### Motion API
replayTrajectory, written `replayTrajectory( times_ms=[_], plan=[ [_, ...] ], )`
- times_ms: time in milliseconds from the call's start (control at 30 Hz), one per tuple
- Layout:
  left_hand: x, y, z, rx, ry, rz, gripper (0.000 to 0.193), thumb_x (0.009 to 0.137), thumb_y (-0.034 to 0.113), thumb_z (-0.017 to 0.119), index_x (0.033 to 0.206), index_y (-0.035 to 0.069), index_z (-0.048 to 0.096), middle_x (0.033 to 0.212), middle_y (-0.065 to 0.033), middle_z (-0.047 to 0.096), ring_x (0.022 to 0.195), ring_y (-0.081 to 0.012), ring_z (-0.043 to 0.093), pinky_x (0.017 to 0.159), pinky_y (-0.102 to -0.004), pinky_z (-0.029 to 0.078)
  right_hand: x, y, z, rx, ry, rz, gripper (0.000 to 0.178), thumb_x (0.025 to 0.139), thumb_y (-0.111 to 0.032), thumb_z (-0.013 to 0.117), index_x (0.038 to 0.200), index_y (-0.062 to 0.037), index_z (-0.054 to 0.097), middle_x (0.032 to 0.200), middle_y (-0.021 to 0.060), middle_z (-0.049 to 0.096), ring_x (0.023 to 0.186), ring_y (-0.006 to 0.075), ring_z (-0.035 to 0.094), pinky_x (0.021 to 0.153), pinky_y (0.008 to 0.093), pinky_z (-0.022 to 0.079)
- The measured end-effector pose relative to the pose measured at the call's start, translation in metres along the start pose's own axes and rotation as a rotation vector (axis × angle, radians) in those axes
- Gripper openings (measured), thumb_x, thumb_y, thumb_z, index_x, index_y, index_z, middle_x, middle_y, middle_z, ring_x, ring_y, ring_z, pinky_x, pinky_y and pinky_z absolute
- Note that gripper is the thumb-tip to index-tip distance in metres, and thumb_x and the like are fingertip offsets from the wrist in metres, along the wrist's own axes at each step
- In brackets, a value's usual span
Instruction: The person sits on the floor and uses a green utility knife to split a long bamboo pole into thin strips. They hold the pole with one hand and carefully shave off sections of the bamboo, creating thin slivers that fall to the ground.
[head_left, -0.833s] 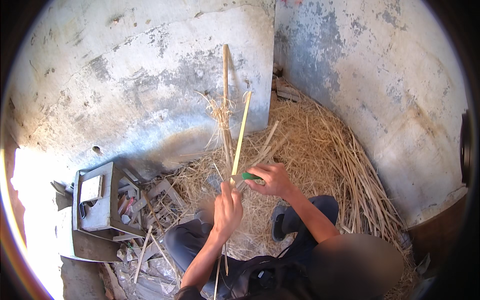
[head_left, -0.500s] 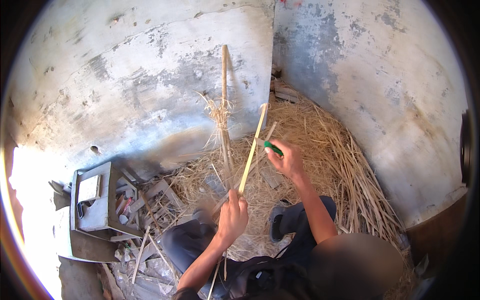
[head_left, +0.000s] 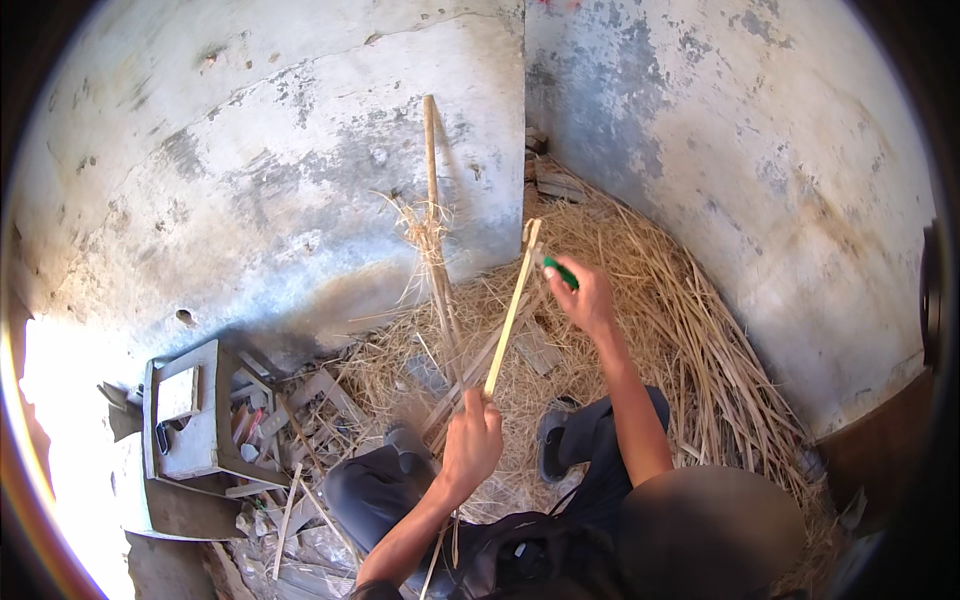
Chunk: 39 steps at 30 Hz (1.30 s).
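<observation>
the person sits on the ground with legs out in front. the left hand (head_left: 470,440) is clenched around the lower end of a pale split cane strip (head_left: 512,308), and the strip rises from that fist up and a little to the right, its long axis steeply tilted, its top end reaching toward the corner of the room. the right hand (head_left: 588,298) is up near that top end, closed on a green-handled tool (head_left: 560,272) whose tip sits against the strip just below its upper end. whether it has a blade i cannot tell.

just to the left of the strip a taller stick (head_left: 436,230) leans against the wall (head_left: 250,170), with loose fibres hanging from its middle. the floor in the corner is heaped with dry straw (head_left: 680,320), spreading round the person's right side. the walls are rough, stained plaster, grey and patchy. off to the left a grey metal box (head_left: 185,425) stands among scattered offcuts and slats (head_left: 300,420), with harsh sunlight washing out the floor beside it.
</observation>
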<state>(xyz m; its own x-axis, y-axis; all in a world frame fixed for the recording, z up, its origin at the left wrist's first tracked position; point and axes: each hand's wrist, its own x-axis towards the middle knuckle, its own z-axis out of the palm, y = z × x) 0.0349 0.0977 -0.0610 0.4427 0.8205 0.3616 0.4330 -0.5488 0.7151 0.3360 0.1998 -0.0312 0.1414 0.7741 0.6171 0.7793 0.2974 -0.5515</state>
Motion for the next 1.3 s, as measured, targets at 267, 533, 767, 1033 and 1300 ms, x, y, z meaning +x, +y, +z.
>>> replayTrajectory(
  times_ms=[267, 533, 767, 1033, 1300],
  plan=[
    [-0.006, -0.003, 0.010, -0.024, -0.078, -0.053, 0.026, 0.103, 0.015, 0.049, 0.122, -0.003, 0.046, 0.077, -0.0372, 0.065, 0.075, -0.0584, 0.064, 0.071, -0.0664, 0.050, 0.006, 0.013, -0.007, 0.048, 0.180, 0.032, 0.040, 0.106, -0.041, 0.062, 0.106, -0.0039, 0.079, 0.057, -0.0010, 0.058, 0.045, 0.0097, 0.048, 0.044, 0.0314, 0.034],
    [0.010, -0.003, -0.013, -0.399, -0.205, -0.278, 0.027, 0.106, 0.021, 0.041, 0.102, -0.002, 0.056, 0.071, -0.0106, 0.054, 0.064, -0.0259, 0.059, 0.061, -0.0427, 0.046, 0.008, -0.002, -0.021, 1.181, -0.287, 0.665, 0.048, 0.112, -0.046, 0.046, 0.111, -0.0017, 0.064, 0.064, -0.0065, 0.039, 0.046, 0.0031, 0.032, 0.043, 0.0229, 0.028],
    [0.024, -0.007, -0.024, -0.882, -0.326, -0.580, 0.037, 0.108, 0.036, 0.030, 0.103, 0.009, 0.054, 0.074, 0.0039, 0.042, 0.062, -0.0091, 0.037, 0.055, -0.0285, 0.032, -0.014, -0.035, -0.010, 0.580, -0.193, 0.430, 0.051, 0.110, -0.050, 0.045, 0.109, -0.0035, 0.066, 0.064, -0.0061, 0.040, 0.048, 0.0065, 0.033, 0.045, 0.0265, 0.030],
    [0.034, -0.013, -0.040, -1.182, -0.343, -0.725, 0.038, 0.104, 0.043, 0.029, 0.103, 0.012, 0.052, 0.069, 0.0067, 0.035, 0.052, -0.0064, 0.029, 0.046, -0.0247, 0.024, -0.035, -0.086, 0.006, 0.209, -0.385, -0.040, 0.042, 0.103, -0.047, 0.060, 0.104, -0.0063, 0.070, 0.071, 0.0049, 0.065, 0.056, 0.0130, 0.060, 0.051, 0.0319, 0.045],
    [0.032, -0.018, -0.040, -1.155, -0.225, -0.712, 0.043, 0.106, 0.042, 0.027, 0.106, 0.010, 0.056, 0.070, 0.0046, 0.039, 0.055, -0.0087, 0.033, 0.050, -0.0260, 0.028, -0.047, -0.100, 0.025, 0.122, -0.357, -0.259, 0.032, 0.097, -0.041, 0.072, 0.101, -0.0095, 0.073, 0.079, 0.0069, 0.074, 0.058, 0.0219, 0.069, 0.053, 0.0352, 0.053]
  ],
)
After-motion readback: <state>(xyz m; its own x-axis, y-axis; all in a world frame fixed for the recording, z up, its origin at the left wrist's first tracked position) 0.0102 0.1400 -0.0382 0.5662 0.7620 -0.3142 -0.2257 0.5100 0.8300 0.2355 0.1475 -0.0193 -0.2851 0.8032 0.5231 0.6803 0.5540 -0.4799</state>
